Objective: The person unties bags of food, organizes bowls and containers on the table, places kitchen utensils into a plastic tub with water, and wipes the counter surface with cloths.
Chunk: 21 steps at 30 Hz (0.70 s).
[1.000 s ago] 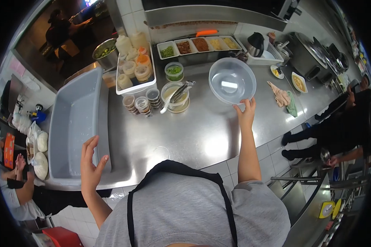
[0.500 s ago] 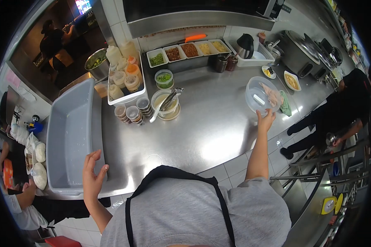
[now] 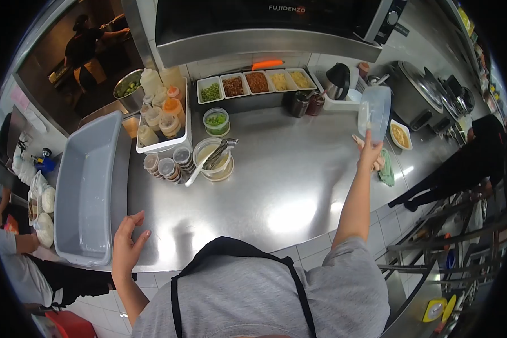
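My right hand (image 3: 369, 152) grips the near edge of a clear plastic bowl (image 3: 376, 110), tilted up on its side above the right end of the steel counter (image 3: 270, 169). A pinkish cloth (image 3: 381, 161) and a green cloth (image 3: 386, 176) lie beside and below that hand, the pink one partly hidden by it. My left hand (image 3: 129, 242) is open, fingers apart and holding nothing, over the counter's front left. Nearest to it is a large grey plastic tub (image 3: 120, 169).
Sauce bottles stand in a white bin (image 3: 169, 145), near stacked lidded cups (image 3: 169, 168) and a tub with tongs (image 3: 213, 158). Topping trays (image 3: 257, 83) line the back. A bowl of soup-like food (image 3: 400, 135) and a rice cooker (image 3: 414, 90) are at right. Other people stand on both sides.
My right hand has lifted the bowl up and away to the right and tipped it on its side, uncovering the pinkish cloth. My left hand stays open in nearly the same place.
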Each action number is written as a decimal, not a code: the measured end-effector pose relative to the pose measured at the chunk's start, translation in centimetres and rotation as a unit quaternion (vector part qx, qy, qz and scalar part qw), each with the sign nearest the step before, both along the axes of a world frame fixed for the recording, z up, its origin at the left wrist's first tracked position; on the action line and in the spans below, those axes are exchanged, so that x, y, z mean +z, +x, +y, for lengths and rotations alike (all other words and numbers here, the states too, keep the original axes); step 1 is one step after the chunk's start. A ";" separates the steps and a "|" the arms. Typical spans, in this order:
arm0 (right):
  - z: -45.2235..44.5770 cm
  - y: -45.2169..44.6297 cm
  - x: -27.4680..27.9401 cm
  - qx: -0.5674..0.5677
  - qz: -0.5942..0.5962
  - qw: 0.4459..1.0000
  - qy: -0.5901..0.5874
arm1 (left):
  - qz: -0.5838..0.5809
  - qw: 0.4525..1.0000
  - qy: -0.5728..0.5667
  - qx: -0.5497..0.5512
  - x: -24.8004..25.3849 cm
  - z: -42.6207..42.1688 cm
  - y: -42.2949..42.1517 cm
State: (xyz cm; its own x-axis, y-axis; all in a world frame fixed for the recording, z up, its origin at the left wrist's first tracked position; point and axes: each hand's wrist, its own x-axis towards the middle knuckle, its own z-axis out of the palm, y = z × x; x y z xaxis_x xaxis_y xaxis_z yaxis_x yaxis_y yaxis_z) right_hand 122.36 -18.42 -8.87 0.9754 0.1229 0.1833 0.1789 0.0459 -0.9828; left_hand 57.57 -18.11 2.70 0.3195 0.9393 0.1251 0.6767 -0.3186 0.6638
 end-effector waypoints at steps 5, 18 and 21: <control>4.5 6.0 1.1 -0.035 -0.063 0.997 0.039 | 0.023 1.000 0.010 0.018 1.2 0.0 2.0; 11.9 12.9 -0.9 0.002 -0.061 0.994 -0.093 | 0.098 0.993 -0.017 0.060 1.0 -1.9 -1.1; 13.9 7.0 -0.6 0.040 -0.075 0.994 -0.076 | 0.118 0.987 -0.066 0.086 0.7 -2.7 -1.7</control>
